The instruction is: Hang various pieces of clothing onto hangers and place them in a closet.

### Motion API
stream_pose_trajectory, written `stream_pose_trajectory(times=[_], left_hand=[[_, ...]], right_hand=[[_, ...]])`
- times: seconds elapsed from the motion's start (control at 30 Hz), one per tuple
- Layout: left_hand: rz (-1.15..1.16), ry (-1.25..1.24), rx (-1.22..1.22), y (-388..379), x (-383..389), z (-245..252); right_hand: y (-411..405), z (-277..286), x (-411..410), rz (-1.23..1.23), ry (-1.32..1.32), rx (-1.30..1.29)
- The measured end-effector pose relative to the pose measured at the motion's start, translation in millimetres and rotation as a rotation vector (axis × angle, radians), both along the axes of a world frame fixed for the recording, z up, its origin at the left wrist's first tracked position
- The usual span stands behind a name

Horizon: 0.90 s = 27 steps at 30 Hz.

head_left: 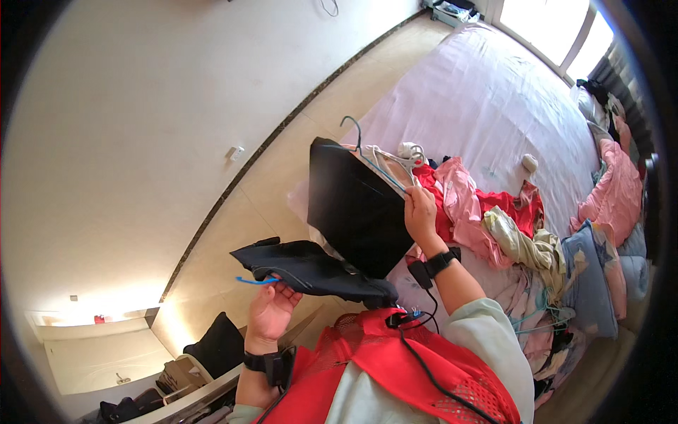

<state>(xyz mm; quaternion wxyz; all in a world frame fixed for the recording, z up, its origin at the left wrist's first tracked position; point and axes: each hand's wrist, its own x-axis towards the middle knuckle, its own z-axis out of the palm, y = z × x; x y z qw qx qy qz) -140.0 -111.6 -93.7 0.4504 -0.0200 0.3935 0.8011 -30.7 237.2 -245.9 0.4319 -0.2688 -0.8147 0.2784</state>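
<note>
My right hand grips one end of a teal wire clothes hanger, with its hook pointing up. Black fabric spreads below the hanger, beside my right hand. My left hand, palm up, holds the edge of a dark garment with its fingertips. A bright blue hanger piece sticks out from the garment at those fingers; the rest of it is hidden. White hangers lie on the bed just behind the teal one.
The bed carries a pink garment, red clothing, a beige garment and a white roll. Teal hangers and a blue pillow lie at right. A cardboard box stands lower left; a wall runs along the left.
</note>
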Motion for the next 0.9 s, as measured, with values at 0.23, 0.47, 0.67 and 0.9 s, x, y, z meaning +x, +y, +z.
stream_pose_trajectory(times=[0.23, 0.47, 0.67, 0.9], left_hand=[[-0.029, 0.091, 0.103, 24.5, -7.8, 20.4], [-0.011, 0.101, 0.245, 35.6, -10.4, 41.1], [0.001, 0.091, 0.3, 31.2, -9.7, 47.3], [0.005, 0.059, 0.424, 23.6, -0.5, 48.0]], right_hand=[[-39.0, 99.9, 20.2, 0.248, 0.059, 0.078], [-77.5, 142.0, 26.8, 0.488, 0.112, 0.111], [-91.2, 158.0, 30.3, 0.631, 0.115, 0.12], [-99.5, 156.3, 29.4, 0.685, 0.145, 0.107]])
